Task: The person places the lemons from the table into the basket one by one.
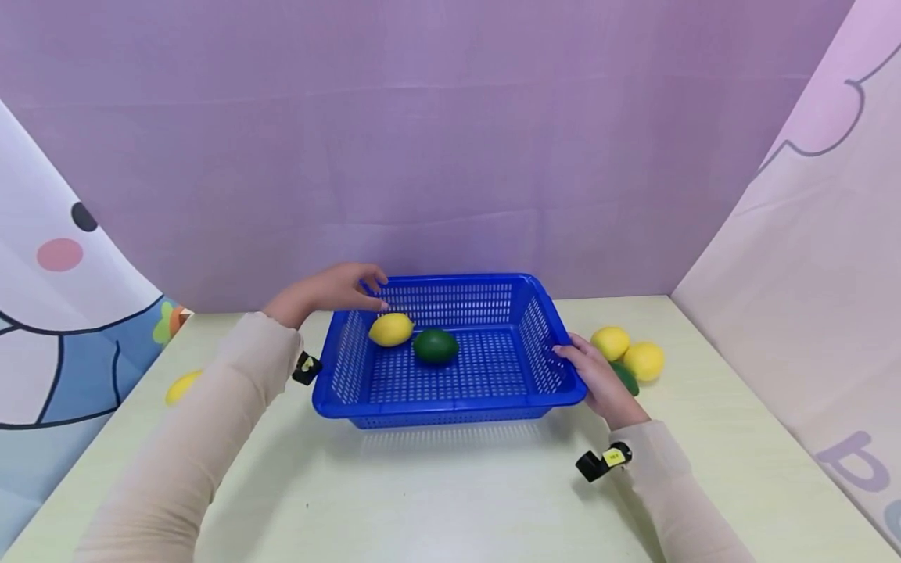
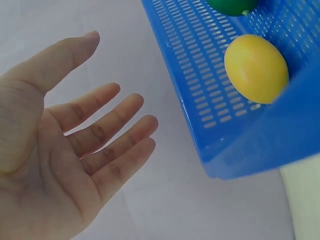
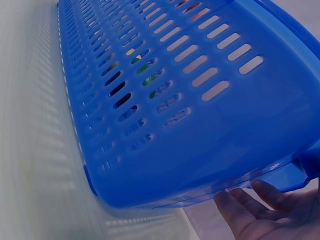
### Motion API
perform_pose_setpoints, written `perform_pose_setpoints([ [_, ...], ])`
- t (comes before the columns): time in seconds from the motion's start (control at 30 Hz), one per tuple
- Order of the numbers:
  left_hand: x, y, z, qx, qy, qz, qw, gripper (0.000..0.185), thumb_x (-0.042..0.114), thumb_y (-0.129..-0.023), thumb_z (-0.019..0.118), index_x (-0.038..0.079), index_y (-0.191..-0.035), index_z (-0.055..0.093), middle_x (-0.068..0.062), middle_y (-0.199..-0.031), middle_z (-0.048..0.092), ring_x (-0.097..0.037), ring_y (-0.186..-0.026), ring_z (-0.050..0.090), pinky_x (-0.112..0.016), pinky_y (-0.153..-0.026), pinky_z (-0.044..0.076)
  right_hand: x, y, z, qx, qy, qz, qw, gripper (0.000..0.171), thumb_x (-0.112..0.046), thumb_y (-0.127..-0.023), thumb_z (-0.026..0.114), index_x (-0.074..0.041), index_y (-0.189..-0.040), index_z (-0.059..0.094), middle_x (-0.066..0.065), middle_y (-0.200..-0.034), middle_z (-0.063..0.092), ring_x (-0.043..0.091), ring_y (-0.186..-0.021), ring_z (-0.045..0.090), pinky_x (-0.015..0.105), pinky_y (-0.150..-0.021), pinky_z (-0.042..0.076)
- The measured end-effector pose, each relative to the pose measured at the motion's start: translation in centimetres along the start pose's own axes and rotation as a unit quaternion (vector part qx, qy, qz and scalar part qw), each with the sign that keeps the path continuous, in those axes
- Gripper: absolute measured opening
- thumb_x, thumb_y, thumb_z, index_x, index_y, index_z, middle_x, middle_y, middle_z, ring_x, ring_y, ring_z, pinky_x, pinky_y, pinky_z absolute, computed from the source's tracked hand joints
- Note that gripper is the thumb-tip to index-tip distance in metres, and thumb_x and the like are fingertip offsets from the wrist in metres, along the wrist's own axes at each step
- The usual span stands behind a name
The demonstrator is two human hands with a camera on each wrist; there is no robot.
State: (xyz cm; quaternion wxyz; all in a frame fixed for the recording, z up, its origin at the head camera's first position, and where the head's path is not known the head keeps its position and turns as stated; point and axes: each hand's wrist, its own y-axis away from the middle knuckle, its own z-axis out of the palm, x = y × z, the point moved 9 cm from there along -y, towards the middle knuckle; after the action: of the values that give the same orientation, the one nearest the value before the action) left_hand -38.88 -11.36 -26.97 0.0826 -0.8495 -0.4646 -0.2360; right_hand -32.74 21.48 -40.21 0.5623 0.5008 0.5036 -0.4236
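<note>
A blue slotted basket [image 1: 493, 403] stands mid-table with a yellow lemon [image 1: 390, 329] and a green fruit [image 1: 436, 346] inside. My left hand [image 1: 355, 288] hovers at its far left corner, palm bare and fingers spread. In the left wrist view that left hand [image 2: 115, 130] holds nothing, beside the basket corner [image 2: 250, 150] with the lemon [image 2: 256, 67] and the green fruit [image 2: 232, 6]. My right hand [image 1: 584, 367] rests against the basket's right rim. Seen from the right wrist, the right hand [image 3: 260, 205] has straight fingers [image 3: 235, 202] just under the rim [image 3: 225, 187].
Two more lemons [image 1: 610, 342] [image 1: 644, 361] and a green fruit [image 1: 625, 378] lie right of the basket, behind my right hand. Another lemon [image 1: 183, 385] lies at the table's left edge. Purple and patterned cloth walls close in the table on three sides.
</note>
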Motion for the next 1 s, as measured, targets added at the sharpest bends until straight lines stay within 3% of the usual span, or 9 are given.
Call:
perform_pose_setpoints([
  [0.27,-1.4,1.2,-0.4,0.022,0.002,0.001,0.9998,0.049,0.022,-0.09,0.063,-0.004,-0.129,0.048,-0.025,-0.124,0.055,-0.038,-0.111,0.055,-0.049,-0.09,0.048,0.2,0.0,0.1,0.001,0.002,0.006,1.0,0.054,-0.026,-0.1,0.041,-0.004,-0.147,0.023,0.025,-0.125,0.046,0.021,-0.093,0.06,0.035,-0.082,0.054],
  [0.53,-2.7,2.4,-0.7,0.046,-0.002,0.004,0.999,0.048,0.022,-0.091,0.062,-0.007,-0.127,0.049,-0.028,-0.122,0.055,-0.041,-0.11,0.055,-0.051,-0.091,0.047,0.1,0.0,0.2,0.007,-0.001,0.014,1.0,0.056,-0.026,-0.1,0.042,-0.005,-0.147,0.022,0.02,-0.121,0.05,0.019,-0.091,0.06,0.034,-0.08,0.055],
  [1.0,-5.3,4.7,-1.2,0.085,0.024,0.006,0.9961,0.047,0.02,-0.09,0.063,-0.008,-0.126,0.049,-0.027,-0.122,0.055,-0.041,-0.107,0.055,-0.052,-0.089,0.048,0.1,0.0,0.2,0.007,-0.002,0.008,1.0,0.054,-0.026,-0.1,0.042,-0.004,-0.146,0.025,0.021,-0.119,0.051,0.019,-0.09,0.061,0.034,-0.08,0.055],
])
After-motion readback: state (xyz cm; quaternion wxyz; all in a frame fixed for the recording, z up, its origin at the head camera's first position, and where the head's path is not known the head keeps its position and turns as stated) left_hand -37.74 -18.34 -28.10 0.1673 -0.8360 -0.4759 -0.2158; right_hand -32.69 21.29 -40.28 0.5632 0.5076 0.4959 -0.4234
